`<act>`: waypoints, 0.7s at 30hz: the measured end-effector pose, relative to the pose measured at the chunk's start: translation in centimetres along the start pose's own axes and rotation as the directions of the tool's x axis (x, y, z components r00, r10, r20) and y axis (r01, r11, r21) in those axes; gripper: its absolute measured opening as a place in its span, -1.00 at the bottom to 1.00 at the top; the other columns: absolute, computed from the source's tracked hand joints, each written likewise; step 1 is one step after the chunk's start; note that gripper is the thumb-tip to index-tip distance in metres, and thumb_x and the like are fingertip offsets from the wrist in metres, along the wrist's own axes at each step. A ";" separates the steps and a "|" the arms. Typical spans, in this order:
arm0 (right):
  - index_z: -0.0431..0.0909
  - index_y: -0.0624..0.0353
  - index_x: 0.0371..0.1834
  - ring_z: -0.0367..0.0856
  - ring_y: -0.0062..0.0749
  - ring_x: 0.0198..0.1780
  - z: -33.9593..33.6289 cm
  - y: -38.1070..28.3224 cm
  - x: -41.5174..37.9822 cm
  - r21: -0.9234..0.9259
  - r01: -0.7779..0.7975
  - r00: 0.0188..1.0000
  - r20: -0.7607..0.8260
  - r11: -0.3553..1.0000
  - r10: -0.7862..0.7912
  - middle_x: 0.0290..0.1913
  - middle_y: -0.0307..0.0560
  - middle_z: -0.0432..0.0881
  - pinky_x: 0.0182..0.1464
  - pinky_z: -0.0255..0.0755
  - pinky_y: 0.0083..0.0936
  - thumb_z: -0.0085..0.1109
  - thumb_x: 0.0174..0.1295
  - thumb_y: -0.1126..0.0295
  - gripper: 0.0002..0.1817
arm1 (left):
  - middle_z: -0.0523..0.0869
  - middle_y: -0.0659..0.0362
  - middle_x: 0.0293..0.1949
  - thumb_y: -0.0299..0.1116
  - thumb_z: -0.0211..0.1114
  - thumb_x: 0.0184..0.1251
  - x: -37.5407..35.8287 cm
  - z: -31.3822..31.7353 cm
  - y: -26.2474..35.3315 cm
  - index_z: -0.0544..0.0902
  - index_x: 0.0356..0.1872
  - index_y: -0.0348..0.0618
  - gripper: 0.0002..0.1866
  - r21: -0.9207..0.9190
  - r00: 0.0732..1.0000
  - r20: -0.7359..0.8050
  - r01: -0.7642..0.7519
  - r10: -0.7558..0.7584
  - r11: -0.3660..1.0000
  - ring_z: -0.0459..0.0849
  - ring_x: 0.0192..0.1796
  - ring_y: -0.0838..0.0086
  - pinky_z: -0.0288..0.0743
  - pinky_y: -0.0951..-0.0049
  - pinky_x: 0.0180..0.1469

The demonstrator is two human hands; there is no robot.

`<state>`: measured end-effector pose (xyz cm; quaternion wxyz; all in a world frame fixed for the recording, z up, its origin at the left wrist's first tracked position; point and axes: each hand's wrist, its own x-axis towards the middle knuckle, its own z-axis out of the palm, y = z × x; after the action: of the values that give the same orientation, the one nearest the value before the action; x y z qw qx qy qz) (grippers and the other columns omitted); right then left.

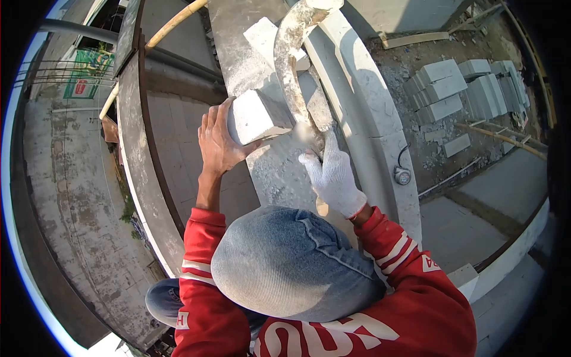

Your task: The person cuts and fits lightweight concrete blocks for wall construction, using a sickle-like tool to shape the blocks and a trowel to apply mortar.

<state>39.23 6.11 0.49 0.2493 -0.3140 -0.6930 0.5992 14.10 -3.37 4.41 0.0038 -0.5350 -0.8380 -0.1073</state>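
My bare left hand (221, 138) grips the near left side of a white, light concrete block (253, 116), fingers along its left face and thumb at its lower edge. The block sits on a mortar-dusted wall top (279, 172). Just right of it, my right hand (338, 181), in a white knit glove, is closed around what looks like a trowel, with a tan handle end (322, 207) below the glove. The tool's front part is blurred and partly hidden. A curved, mortar-smeared piece (286, 65) arches beyond the glove. Another white block (262, 38) lies farther along the wall.
A pale ledge (380, 113) runs along the right, carrying a small round metal object (402, 175). Stacked white blocks (437, 83) stand on the lower ground. Bamboo poles (175, 24) rise at the left, above a drop to the paved ground (77, 196). My denim knee (285, 262) is close below my hands.
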 end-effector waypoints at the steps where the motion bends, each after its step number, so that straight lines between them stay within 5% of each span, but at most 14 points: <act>1: 0.43 0.52 0.17 0.73 0.14 -0.32 0.7 0.6 -0.1 0.017 -0.041 0.999 0.013 0.999 0.041 -0.48 0.25 0.64 -0.31 0.50 -0.09 0.24 0.46 0.22 -0.49 | 0.63 0.07 0.11 0.00 0.74 -0.37 0.2 0.0 0.0 0.47 0.44 -0.09 0.14 0.001 1.000 -0.003 0.000 0.000 1.000 0.60 0.15 0.09 0.46 0.05 0.30; 2: 0.43 0.52 0.17 0.73 0.14 -0.32 1.1 1.6 0.1 0.016 -0.033 0.999 0.011 0.999 0.033 -0.48 0.25 0.64 -0.31 0.50 -0.09 0.24 0.46 0.22 -0.49 | 0.63 0.07 0.11 0.00 0.74 -0.37 0.3 0.0 0.1 0.47 0.44 -0.09 0.14 0.003 1.000 -0.010 0.000 0.000 1.000 0.60 0.15 0.09 0.46 0.06 0.30; 4: 0.39 0.60 0.26 0.73 0.15 -0.35 1.1 3.6 1.2 -0.453 0.065 0.987 0.160 0.889 0.009 -0.44 0.28 0.66 -0.32 0.50 -0.09 0.22 0.46 0.19 -0.39 | 0.63 0.07 0.11 -0.01 0.74 -0.38 0.0 0.4 -0.1 0.47 0.44 -0.09 0.15 -0.009 1.000 -0.025 -0.013 0.013 1.000 0.60 0.15 0.08 0.45 0.07 0.31; 6: 0.37 0.63 0.26 0.71 0.16 -0.41 0.2 3.7 2.7 -0.427 0.039 0.975 0.212 0.903 0.058 -0.44 0.31 0.65 -0.37 0.48 -0.10 0.22 0.47 0.14 -0.35 | 0.63 0.07 0.11 -0.01 0.75 -0.37 0.6 0.1 0.0 0.47 0.44 -0.07 0.14 -0.030 1.000 -0.027 -0.013 0.012 0.999 0.60 0.15 0.08 0.45 0.06 0.31; 8: 0.38 0.63 0.25 0.70 0.11 -0.46 0.0 3.0 1.6 -0.277 0.135 0.991 0.024 0.951 -0.134 -0.44 0.30 0.66 -0.41 0.48 -0.16 0.26 0.46 0.18 -0.37 | 0.63 0.06 0.12 -0.01 0.75 -0.37 0.3 0.1 -0.1 0.47 0.44 -0.05 0.14 -0.028 1.000 -0.002 0.026 -0.026 0.999 0.60 0.15 0.07 0.45 0.05 0.31; 9: 0.38 0.66 0.23 0.71 0.05 -0.46 -1.3 -0.6 1.8 -0.026 0.013 0.998 0.057 1.000 -0.012 -0.44 0.25 0.68 -0.40 0.49 -0.22 0.29 0.44 0.24 -0.39 | 0.63 0.06 0.12 -0.01 0.75 -0.37 0.5 0.0 -0.1 0.46 0.44 -0.04 0.14 -0.014 1.000 -0.004 0.022 -0.022 1.000 0.60 0.15 0.07 0.45 0.04 0.30; 12: 0.38 0.68 0.22 0.69 0.03 -0.49 -0.7 -1.8 1.2 0.108 -0.036 0.999 0.041 0.993 0.032 -0.47 0.21 0.66 -0.40 0.49 -0.23 0.31 0.43 0.28 -0.40 | 0.62 0.06 0.13 0.00 0.76 -0.37 0.2 0.0 0.0 0.45 0.45 -0.04 0.15 0.004 0.999 0.011 0.031 -0.031 1.000 0.59 0.16 0.06 0.46 0.04 0.29; 13: 0.38 0.68 0.23 0.68 0.02 -0.49 0.9 2.1 1.3 -0.049 0.218 0.975 0.055 0.975 -0.215 -0.50 0.20 0.63 -0.41 0.48 -0.23 0.30 0.43 0.28 -0.40 | 0.62 0.06 0.13 0.00 0.75 -0.37 0.0 0.3 -0.4 0.45 0.45 -0.05 0.16 0.002 1.000 -0.009 0.013 -0.013 1.000 0.58 0.17 0.06 0.46 0.04 0.29; 14: 0.38 0.68 0.23 0.68 0.02 -0.49 0.7 2.8 1.9 -0.055 0.231 0.972 0.047 0.971 -0.228 -0.50 0.20 0.63 -0.41 0.48 -0.23 0.30 0.43 0.28 -0.40 | 0.62 0.05 0.14 0.01 0.75 -0.37 0.3 0.3 -0.2 0.45 0.45 -0.06 0.16 0.000 0.999 -0.035 -0.011 0.011 1.000 0.58 0.18 0.06 0.46 0.04 0.29; 16: 0.38 0.71 0.22 0.69 0.04 -0.48 0.3 4.2 2.4 -0.471 0.423 0.906 0.245 0.774 -0.346 -0.48 0.22 0.64 -0.43 0.47 -0.22 0.29 0.43 0.30 -0.41 | 0.62 0.05 0.14 0.01 0.75 -0.37 0.3 0.3 -0.1 0.45 0.45 -0.07 0.16 -0.015 1.000 -0.029 -0.007 0.006 1.000 0.58 0.18 0.06 0.46 0.03 0.29; 18: 0.38 0.72 0.19 0.72 0.06 -0.46 -0.4 1.4 2.1 -0.427 0.421 0.907 0.209 0.800 -0.366 -0.48 0.27 0.65 -0.43 0.47 -0.18 0.28 0.43 0.28 -0.41 | 0.62 0.04 0.14 0.02 0.75 -0.38 0.1 0.3 -0.1 0.45 0.45 -0.08 0.17 -0.030 1.000 -0.004 0.025 -0.025 0.999 0.58 0.18 0.06 0.46 0.03 0.29; 20: 0.39 0.70 0.16 0.71 0.11 -0.46 -0.8 -2.9 1.7 -0.010 0.033 0.998 0.054 0.999 -0.032 -0.50 0.31 0.62 -0.43 0.47 -0.13 0.27 0.42 0.25 -0.41 | 0.63 0.04 0.14 0.01 0.76 -0.38 0.2 0.2 0.0 0.45 0.45 -0.09 0.16 -0.005 1.000 -0.013 0.026 -0.026 1.000 0.59 0.17 0.05 0.47 0.03 0.29; 21: 0.39 0.70 0.16 0.71 0.11 -0.46 -0.1 -2.1 1.4 -0.010 0.025 0.998 0.064 1.000 -0.024 -0.50 0.31 0.62 -0.43 0.47 -0.13 0.27 0.42 0.25 -0.41 | 0.63 0.04 0.14 0.01 0.76 -0.38 -0.1 0.3 -0.1 0.45 0.45 -0.09 0.16 -0.007 0.999 -0.006 0.037 -0.037 0.999 0.59 0.17 0.05 0.47 0.03 0.29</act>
<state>38.09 7.03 2.59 0.2326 -0.2875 -0.7078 0.6019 14.09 -3.43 4.13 0.0026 -0.5193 -0.8473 -0.1117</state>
